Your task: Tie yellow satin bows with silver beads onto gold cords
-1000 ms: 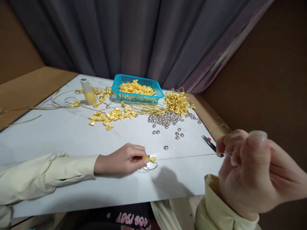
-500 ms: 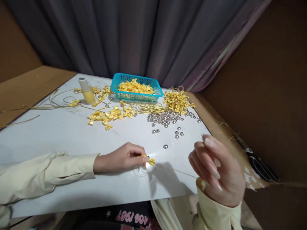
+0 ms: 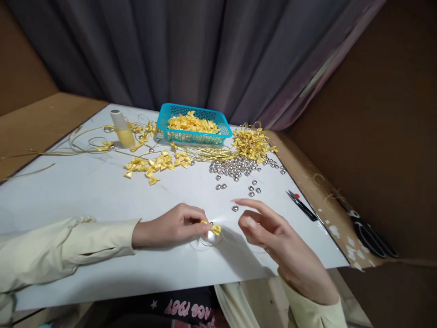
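Observation:
My left hand (image 3: 182,224) pinches a small yellow ribbon bow (image 3: 215,229) between thumb and fingertips, low over the white tabletop. A thin gold cord loop (image 3: 212,245) hangs from the bow, and a tiny silver bead shows beside it, partly hidden by my fingers. To the right hovers my right hand (image 3: 273,232), index finger stretched out toward the left and the other fingers loosely curled. Nothing shows in it. Just beyond that fingertip lies a loose silver bead (image 3: 235,208).
A blue basket (image 3: 194,138) of yellow bows stands at the back. Beside it are a pile of bows (image 3: 251,143), silver beads (image 3: 235,167) and gold cords (image 3: 205,154). At left stands a glue bottle (image 3: 123,130). Thread snips (image 3: 302,206) and black scissors (image 3: 370,237) lie right.
My right hand has swung left and farther over the table, its index finger now extended. This uncovers the thread snips. My left hand keeps its hold on the bow.

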Available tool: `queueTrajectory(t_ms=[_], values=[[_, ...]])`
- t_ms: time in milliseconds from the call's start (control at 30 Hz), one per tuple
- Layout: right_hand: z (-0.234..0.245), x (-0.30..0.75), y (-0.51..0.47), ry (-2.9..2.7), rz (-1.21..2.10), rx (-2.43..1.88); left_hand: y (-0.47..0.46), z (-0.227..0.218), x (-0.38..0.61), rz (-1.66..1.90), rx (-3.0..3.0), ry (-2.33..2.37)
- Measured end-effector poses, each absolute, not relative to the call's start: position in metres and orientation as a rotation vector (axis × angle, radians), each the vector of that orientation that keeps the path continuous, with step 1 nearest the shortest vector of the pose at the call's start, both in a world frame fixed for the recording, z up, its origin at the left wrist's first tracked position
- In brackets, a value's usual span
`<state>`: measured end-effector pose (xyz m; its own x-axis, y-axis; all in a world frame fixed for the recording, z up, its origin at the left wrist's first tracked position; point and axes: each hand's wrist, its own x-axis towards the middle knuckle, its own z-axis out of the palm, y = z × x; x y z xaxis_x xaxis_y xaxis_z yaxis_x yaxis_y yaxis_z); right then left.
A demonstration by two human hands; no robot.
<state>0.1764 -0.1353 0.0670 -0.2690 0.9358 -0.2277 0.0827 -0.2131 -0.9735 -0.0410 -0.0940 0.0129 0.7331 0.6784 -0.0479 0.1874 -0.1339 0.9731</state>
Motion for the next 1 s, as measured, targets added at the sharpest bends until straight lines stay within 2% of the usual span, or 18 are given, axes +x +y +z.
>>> queueTrajectory(t_ms=[100, 167, 600, 1000], values=[[0.057, 0.167, -0.135, -1.651, 1.251, -1.412, -0.094, 0.013, -0.04, 0.492, 1.704, 0.69], [0.049, 0.16, -0.134, -1.775, 1.197, -1.431, -0.095, 0.013, -0.04, 0.498, 1.723, 0.681], [0.04, 0.155, -0.133, -1.623, 1.509, -1.358, -0.095, 0.015, -0.04, 0.493, 1.68, 0.656], [0.04, 0.156, -0.133, -1.594, 1.516, -1.247, -0.094, 0.014, -0.043, 0.464, 1.612, 0.599]])
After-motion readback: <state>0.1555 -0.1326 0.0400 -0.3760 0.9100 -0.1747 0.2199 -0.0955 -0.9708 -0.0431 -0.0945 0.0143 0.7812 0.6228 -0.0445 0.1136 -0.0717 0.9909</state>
